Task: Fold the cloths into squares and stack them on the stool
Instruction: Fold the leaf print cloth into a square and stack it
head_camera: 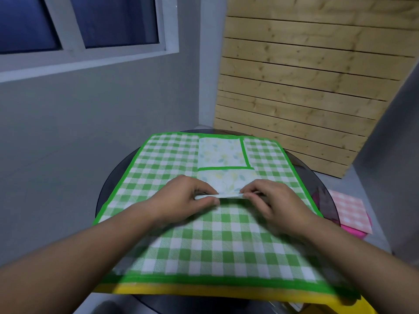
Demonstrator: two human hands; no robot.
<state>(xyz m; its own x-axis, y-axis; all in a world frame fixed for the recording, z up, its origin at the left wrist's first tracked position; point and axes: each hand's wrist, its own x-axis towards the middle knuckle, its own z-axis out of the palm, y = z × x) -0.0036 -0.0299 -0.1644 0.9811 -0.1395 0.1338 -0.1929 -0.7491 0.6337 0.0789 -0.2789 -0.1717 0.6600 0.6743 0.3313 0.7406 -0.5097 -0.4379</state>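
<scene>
A green-and-white checked cloth [172, 159] with a green border lies spread over a round dark glass table [106, 184]. Its corners are turned in toward the middle, showing a pale leaf-printed underside [221, 152]. My left hand [183, 198] and my right hand [272, 198] meet at the cloth's centre, each pinching the folded edge of the near flap [229, 195] between thumb and fingers. A yellow cloth edge [204, 292] peeks out beneath the green one at the near side.
A folded pink checked cloth [350, 210] rests on a pink stool [353, 232] low at the right, beside the table. A wooden slatted panel [306, 87] leans behind. A grey wall with a window stands to the left.
</scene>
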